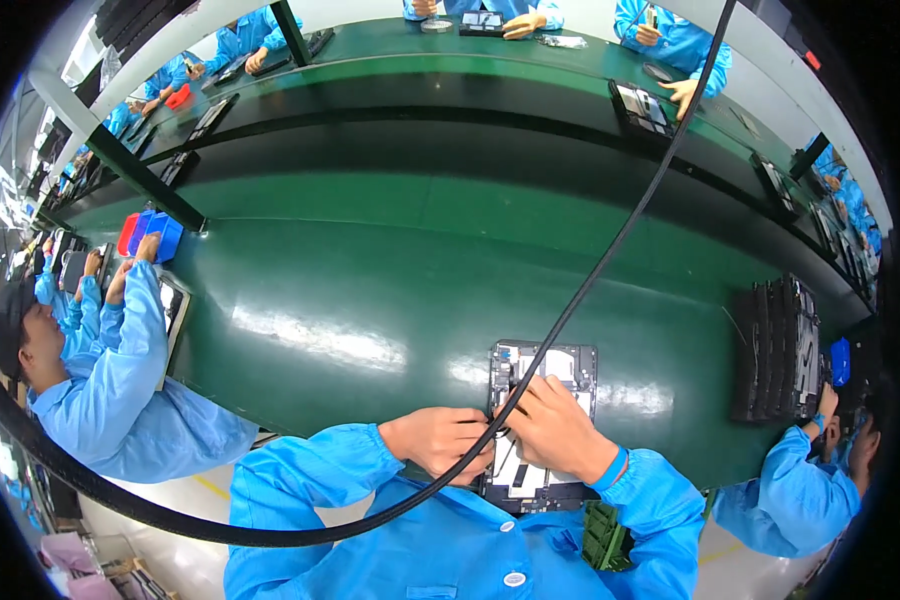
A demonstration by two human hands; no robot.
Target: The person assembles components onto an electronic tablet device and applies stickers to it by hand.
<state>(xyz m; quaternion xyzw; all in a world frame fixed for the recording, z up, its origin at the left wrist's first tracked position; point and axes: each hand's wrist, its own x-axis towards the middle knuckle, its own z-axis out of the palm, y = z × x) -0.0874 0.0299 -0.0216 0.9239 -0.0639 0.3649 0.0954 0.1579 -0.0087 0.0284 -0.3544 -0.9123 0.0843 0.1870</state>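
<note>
An opened tablet (574, 362) with its inner parts bared lies upright before me on the green bench (420, 270), close to its front edge. My left hand (442, 441) is at the tablet's left edge, its fingers curled and closed. Over the middle of the device my right hand (558, 428) bends down with thumb and fingers pinched together. What either hand holds, if anything, is too small or hidden to name. A blue band (613, 468) circles my right wrist. Part of the tablet is covered by my hands and by a black cable (610, 245) crossing the view.
Several black tablet-like units (778, 350) stand stacked at the right. A blue bin (168, 240) and a red bin (127, 234) sit at the far left beside a co-worker (120, 390). Another person (800, 490) works at the right. A dark shelf (420, 150) runs behind the bench.
</note>
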